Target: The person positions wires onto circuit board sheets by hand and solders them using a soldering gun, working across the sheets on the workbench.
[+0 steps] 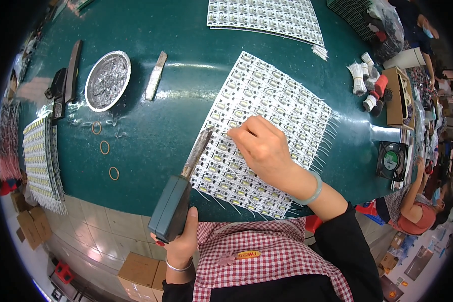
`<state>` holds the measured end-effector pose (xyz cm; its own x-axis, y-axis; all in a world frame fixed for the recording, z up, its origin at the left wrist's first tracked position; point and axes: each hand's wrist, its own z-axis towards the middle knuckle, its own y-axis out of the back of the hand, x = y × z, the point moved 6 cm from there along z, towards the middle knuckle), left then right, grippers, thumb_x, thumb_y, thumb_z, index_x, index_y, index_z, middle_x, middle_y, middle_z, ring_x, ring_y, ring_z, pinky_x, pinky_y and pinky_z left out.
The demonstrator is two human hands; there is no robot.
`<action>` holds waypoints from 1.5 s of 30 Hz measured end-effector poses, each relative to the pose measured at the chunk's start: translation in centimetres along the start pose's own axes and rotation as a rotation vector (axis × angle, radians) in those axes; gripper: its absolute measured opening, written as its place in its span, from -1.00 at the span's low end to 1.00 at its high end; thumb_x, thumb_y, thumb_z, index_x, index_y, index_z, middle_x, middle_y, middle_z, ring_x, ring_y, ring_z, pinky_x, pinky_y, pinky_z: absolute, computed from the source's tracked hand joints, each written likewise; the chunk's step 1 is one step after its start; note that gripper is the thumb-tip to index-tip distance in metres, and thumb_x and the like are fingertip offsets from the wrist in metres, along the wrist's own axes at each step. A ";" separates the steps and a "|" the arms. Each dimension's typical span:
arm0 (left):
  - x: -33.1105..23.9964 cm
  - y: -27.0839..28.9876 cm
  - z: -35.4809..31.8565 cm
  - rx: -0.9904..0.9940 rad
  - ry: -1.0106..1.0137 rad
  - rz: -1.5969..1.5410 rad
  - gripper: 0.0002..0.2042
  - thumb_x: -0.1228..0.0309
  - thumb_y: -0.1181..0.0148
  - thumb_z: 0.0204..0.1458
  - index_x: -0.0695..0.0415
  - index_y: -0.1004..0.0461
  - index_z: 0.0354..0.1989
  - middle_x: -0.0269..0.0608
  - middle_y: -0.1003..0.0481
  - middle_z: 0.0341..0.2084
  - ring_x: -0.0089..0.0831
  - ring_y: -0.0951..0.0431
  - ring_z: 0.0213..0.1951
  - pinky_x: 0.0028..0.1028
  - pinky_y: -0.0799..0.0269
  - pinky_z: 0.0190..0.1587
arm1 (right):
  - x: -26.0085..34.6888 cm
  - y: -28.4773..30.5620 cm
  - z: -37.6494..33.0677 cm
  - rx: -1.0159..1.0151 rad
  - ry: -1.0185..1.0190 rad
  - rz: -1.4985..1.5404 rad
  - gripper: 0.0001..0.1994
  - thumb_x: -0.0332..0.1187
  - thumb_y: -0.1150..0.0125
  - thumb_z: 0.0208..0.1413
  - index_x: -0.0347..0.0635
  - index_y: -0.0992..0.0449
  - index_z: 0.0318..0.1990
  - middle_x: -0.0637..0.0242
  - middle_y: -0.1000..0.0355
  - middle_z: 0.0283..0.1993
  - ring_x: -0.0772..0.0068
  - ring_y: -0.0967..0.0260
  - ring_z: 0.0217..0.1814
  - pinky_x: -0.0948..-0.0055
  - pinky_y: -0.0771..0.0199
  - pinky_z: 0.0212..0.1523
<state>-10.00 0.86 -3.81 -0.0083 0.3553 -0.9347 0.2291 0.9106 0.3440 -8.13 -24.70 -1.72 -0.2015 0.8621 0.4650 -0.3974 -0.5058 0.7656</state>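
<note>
A white panel of small circuit boards (282, 95) lies on the dark green table (186, 90), with thin white wires sticking out along its right and near edges. My left hand (180, 243) grips the dark green handle of a soldering iron (173, 204). Its metal tip reaches the panel's left edge. My right hand (263, 147) rests on the panel with fingers pinched together near the tip, seemingly holding a thin wire; what it pinches is too small to tell. A pale green bangle circles that wrist.
A round metal dish of solder scraps (107, 79) and a metal bar (156, 75) lie at the far left. Three rubber bands (104, 147), stacked panels (41, 161), another panel (267, 17), wire bundles (358, 75), a small fan (391, 160) and a seated person (418, 211) surround me.
</note>
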 end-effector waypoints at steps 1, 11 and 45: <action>0.0 0.1 0.0 -0.002 0.000 0.000 -0.64 0.74 -0.24 0.01 0.33 -0.49 0.03 -0.22 -0.49 -0.36 -0.64 -0.39 -0.56 -0.63 -0.27 -0.54 | 0.1 0.3 0.0 0.001 0.002 0.001 -0.80 -0.63 -0.22 -0.15 -0.26 -0.55 -0.29 0.30 -0.30 -0.42 0.33 -0.35 -0.40 0.38 -0.38 -0.51; 0.2 0.5 0.1 -0.059 0.047 -0.016 -0.66 0.71 -0.28 0.01 0.34 -0.51 0.00 -0.23 -0.50 -0.39 -0.64 -0.40 -0.56 -0.63 -0.28 -0.53 | 2.2 1.2 0.1 -0.058 -0.009 0.028 -0.80 -0.59 -0.30 -0.15 -0.24 -0.57 -0.29 0.33 -0.26 -0.47 0.38 -0.31 -0.44 0.41 -0.32 -0.53; 0.3 0.2 0.4 0.025 -0.018 -0.008 -0.77 0.70 -0.30 0.00 0.33 -0.52 -0.14 -0.26 -0.54 -0.40 -0.62 -0.42 -0.56 -0.60 -0.29 -0.55 | 1.7 -1.1 -0.7 -0.052 -0.026 -0.048 -0.82 -0.57 -0.32 -0.14 -0.23 -0.53 -0.32 0.32 -0.26 -0.44 0.34 -0.31 -0.41 0.38 -0.36 -0.48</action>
<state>-9.55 1.06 -4.01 0.0067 0.3436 -0.9391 0.2533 0.9079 0.3340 -8.67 -22.66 -2.02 -0.1581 0.8840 0.4399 -0.4518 -0.4609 0.7638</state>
